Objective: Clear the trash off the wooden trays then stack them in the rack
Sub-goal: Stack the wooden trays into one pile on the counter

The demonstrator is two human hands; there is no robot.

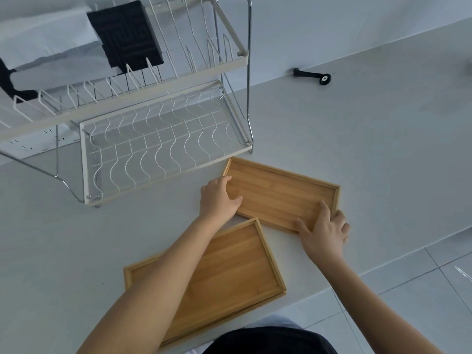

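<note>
Two wooden trays lie flat on the white counter, both bare of trash. The smaller tray [281, 192] sits just right of the rack's front corner. My left hand [218, 198] grips its left short edge and my right hand [324, 226] grips its near right corner. The larger tray [229, 272] lies closer to me, partly under my left forearm. The white two-tier wire rack [163, 146] stands at the left, its lower shelf holding nothing.
A black grid-patterned block [125, 34] and white paper [46, 39] sit behind the rack's upper tier. A small black tool with a wheel [313, 75] lies far right on the counter. The counter edge runs at lower right, with tiled floor beyond.
</note>
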